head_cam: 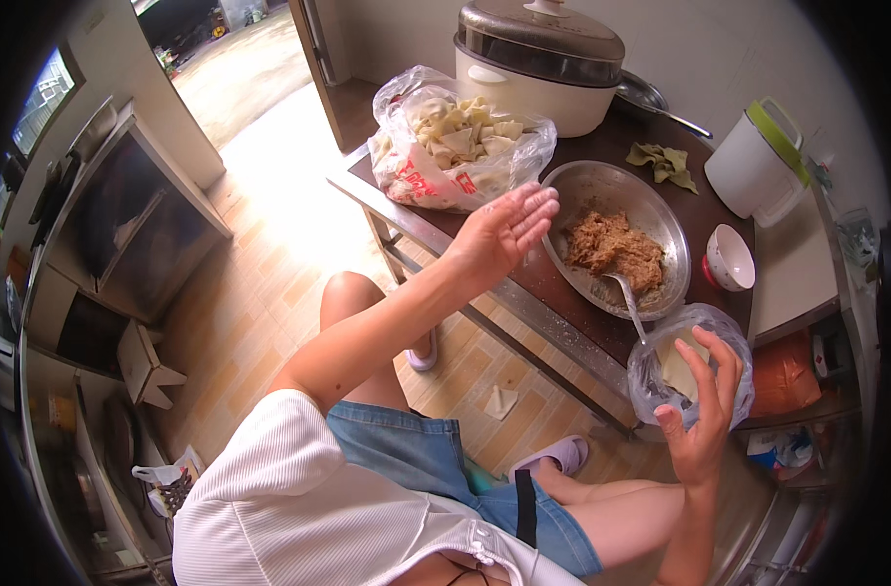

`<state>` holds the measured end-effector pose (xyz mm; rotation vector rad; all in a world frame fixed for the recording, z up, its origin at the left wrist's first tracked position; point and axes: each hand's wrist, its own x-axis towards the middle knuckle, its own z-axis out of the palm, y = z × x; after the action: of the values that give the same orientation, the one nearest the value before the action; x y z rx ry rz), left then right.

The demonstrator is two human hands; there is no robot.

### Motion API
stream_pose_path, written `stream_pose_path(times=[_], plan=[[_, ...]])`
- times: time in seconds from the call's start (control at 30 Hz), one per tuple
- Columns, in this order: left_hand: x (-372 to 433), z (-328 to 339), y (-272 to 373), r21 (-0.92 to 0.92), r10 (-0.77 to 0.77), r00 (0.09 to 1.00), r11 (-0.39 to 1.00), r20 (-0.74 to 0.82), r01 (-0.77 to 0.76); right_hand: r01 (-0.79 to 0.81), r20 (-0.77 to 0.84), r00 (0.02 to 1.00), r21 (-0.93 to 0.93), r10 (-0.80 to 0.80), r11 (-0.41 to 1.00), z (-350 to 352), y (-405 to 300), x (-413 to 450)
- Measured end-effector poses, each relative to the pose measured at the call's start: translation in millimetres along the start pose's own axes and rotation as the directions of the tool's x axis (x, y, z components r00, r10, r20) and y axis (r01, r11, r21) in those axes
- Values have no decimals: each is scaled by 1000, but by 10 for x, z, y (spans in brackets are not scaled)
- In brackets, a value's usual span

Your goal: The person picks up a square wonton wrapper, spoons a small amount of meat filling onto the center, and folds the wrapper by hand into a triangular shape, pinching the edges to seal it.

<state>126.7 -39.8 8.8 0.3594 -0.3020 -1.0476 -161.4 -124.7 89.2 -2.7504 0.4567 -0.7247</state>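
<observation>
My left hand [505, 231], fingers extended side by side and whitened with powder, is raised between a plastic bag [416, 172] piled with folded dumplings [467, 132] and a metal bowl [676, 220]. It holds nothing visible. In that bowl lie minced filling [614, 245] and a metal spoon [628, 304], its handle over the rim. My right hand [709, 395], thumb and fingers apart, hovers at a clear plastic bag [647, 373] with pale dough wrappers [683, 362] inside. No wrapper shows between its fingers; whether a fingertip touches the stack I cannot tell.
Behind the dumplings stands a lidded electric cooker [537, 95]. A small bowl [731, 256], dried-looking leaves [665, 165] and a white container with a green rim [749, 165] are on the right. A pale scrap [501, 403] lies on the floor beside the table frame.
</observation>
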Motion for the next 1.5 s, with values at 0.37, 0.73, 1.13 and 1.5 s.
stream_pose_path(times=[0.37, 0.73, 1.13, 1.5], plan=[[30, 498, -854, 597, -591, 700, 748, 400, 290, -300, -2, 952, -185, 305, 936, 88, 1015, -418], [-45, 309, -783, 537, -606, 690, 762, 396, 361, -360, 120, 900, -334, 419, 871, 419, 1181, -324], [-18, 372, -674, 450, -698, 585, 715, 413, 536, -790, 206, 508, 499, 836, 356, 296, 1661, -384], [-135, 561, -767, 130, -741, 524, 621, 420, 773, -398, -298, 756, 497, 583, 771, -131, 724, 313]])
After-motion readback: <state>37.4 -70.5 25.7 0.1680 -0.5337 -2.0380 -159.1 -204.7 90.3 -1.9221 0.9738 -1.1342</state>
